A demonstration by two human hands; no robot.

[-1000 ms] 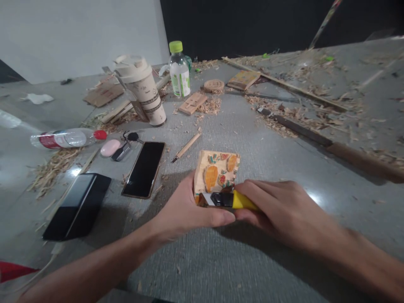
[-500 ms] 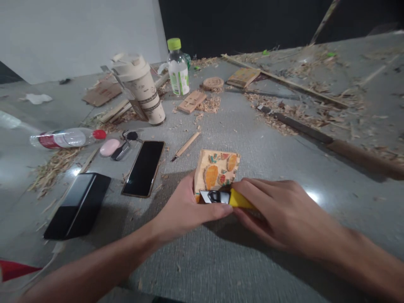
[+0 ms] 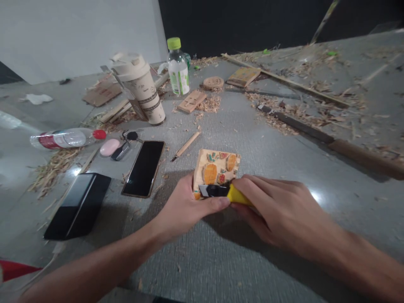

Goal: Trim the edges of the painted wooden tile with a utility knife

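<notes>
My left hand (image 3: 186,202) grips a small square wooden block (image 3: 199,168) by its near left side. Carved orange, red and green shapes cover the block's upper face. Wrapped in my right hand (image 3: 274,206) is a yellow utility knife (image 3: 237,195), its short blade pointing left across the near part of the block. My left thumb lies along the near side, by the knife's black blade holder. Fingers of both hands are partly hidden beneath the block and knife. Beyond the block lies a thin wooden-handled carving tool (image 3: 187,145).
On the left are a phone (image 3: 144,168), a black device (image 3: 77,206), a pink case (image 3: 110,147) and a lying bottle (image 3: 67,139). Behind stand a tumbler (image 3: 143,90) and a green-capped bottle (image 3: 178,69). A long-handled blade (image 3: 303,127) lies right among wood shavings.
The knife has moved slightly up and left, from the block's near edge onto its face, and its blade is tilted differently. The left hand still holds the block.
</notes>
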